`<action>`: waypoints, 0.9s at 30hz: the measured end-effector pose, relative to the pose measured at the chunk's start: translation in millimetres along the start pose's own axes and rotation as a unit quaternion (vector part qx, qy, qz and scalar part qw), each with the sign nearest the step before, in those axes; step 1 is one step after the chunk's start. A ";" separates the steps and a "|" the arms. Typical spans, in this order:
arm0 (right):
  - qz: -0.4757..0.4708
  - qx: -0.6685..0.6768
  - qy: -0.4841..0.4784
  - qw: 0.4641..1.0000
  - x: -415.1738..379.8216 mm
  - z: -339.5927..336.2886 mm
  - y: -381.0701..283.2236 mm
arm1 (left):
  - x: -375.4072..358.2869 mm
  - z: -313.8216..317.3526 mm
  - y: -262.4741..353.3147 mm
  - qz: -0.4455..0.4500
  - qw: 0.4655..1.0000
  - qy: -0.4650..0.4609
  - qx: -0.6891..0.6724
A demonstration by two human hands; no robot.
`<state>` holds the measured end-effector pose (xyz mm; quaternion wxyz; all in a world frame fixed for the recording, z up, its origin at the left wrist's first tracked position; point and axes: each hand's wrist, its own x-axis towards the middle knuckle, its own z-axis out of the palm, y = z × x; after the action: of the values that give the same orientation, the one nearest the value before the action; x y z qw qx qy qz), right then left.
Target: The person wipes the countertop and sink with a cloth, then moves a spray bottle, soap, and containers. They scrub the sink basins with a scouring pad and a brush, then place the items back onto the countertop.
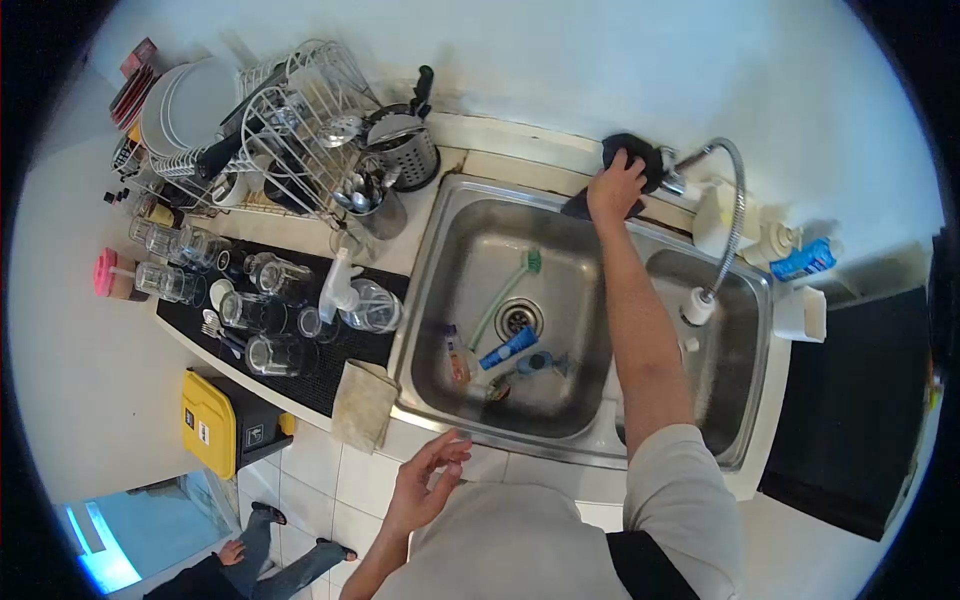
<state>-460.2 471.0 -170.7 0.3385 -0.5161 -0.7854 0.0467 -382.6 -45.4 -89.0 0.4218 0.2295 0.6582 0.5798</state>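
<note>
My right hand (618,188) reaches over the sink to its back edge, fingers closed on a black cloth (627,152). The cloth is bunched against the wall beside the tap (672,172), and part of it spreads over the back ledge. My left hand (430,478) hovers by the front rim of the steel sink (425,290), fingers loosely bent and apart, with nothing visible in it. In the left basin lie a green-headed brush (531,262), a blue tube (508,347), a small bottle with an orange label (457,356) and a clear bluish item (535,362).
Left of the sink, a black mat (385,345) carries several upturned glasses (278,353) and a spray bottle (370,304). A beige cloth (363,405) hangs over the counter edge. Behind stands a wire dish rack (300,150). A hose spout (697,306) overhangs the right basin. Another person's legs (262,550) show lower left.
</note>
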 end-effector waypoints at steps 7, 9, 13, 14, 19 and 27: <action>-0.130 0.073 -0.089 0.985 -16.0 66.7 -106.2 | 30.2 -7.0 10.3 -0.031 0.994 -0.060 0.091; -0.233 0.060 -0.096 0.966 -17.1 82.7 -115.9 | 38.2 -2.8 15.0 -0.047 0.986 -0.105 0.121; -0.262 0.255 -0.119 0.923 -38.0 60.4 -114.3 | 44.2 -1.3 8.7 -0.038 0.986 -0.120 0.107; -0.226 0.283 -0.108 0.926 -46.0 38.7 -110.8 | 44.8 -4.1 5.5 -0.032 0.986 -0.117 0.111; -0.045 -0.005 -0.053 0.998 -67.9 -50.8 -7.4 | 47.8 -10.1 1.3 -0.038 0.986 -0.117 0.113; 0.136 -0.156 -0.005 0.978 -30.1 -7.0 117.6 | 54.9 3.6 18.6 -0.071 0.957 -0.226 0.166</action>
<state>-357.4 498.2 -229.6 0.2405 -0.6642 -0.7072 -0.0282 -412.8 4.3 -86.9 0.5558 0.3737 0.6472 0.3640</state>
